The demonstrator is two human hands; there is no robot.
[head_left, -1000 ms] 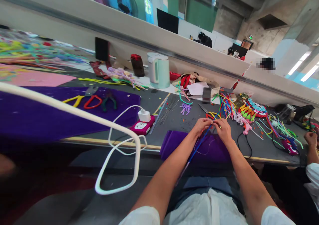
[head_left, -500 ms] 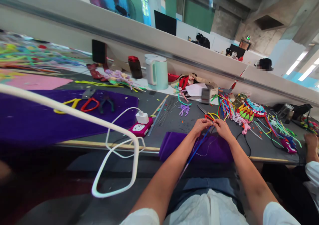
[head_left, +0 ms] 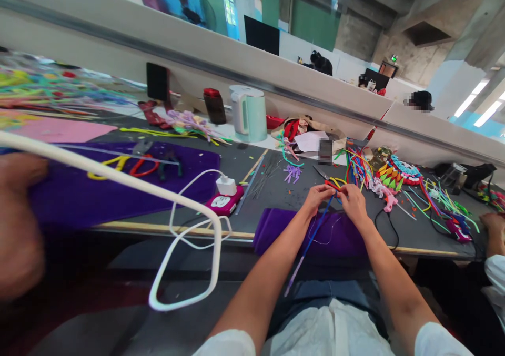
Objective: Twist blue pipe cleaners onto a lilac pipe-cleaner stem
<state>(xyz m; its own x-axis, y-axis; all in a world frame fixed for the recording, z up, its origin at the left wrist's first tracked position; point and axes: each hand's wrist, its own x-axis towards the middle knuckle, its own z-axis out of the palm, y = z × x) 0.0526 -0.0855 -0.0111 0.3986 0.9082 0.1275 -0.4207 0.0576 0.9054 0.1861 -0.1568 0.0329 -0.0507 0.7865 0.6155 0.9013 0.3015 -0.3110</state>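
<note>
Both hands meet above a folded purple cloth (head_left: 276, 232) at the table's front edge. My left hand (head_left: 316, 198) pinches a blue pipe cleaner (head_left: 320, 225), whose pale lilac end hangs down toward my lap. Close against it, my right hand (head_left: 352, 201) has its fingers closed on the same blue pipe cleaner near its upper end, where a small blue loop shows. A thin pale thread or wire (head_left: 327, 240) dangles below the hands. Just beyond the fingertips lie scissors (head_left: 320, 173) and yellow pipe cleaners (head_left: 338, 181). The exact fingertip contact is too small to make out.
Bundled colourful pipe cleaners (head_left: 357, 164) and a pink glue gun (head_left: 390, 202) lie to the right. A kettle (head_left: 254, 114) stands behind. On the left are pliers (head_left: 144, 165), a magenta power strip (head_left: 224, 201) and a white tube frame (head_left: 118, 180). Co-workers' hands (head_left: 19, 224) show at both sides.
A co-worker's blurred hand has come into view at the left, with a thin pale strip over the purple cloth. My fingers have shifted slightly, and the blue pipe cleaner's lower end swings clear of my forearm.
</note>
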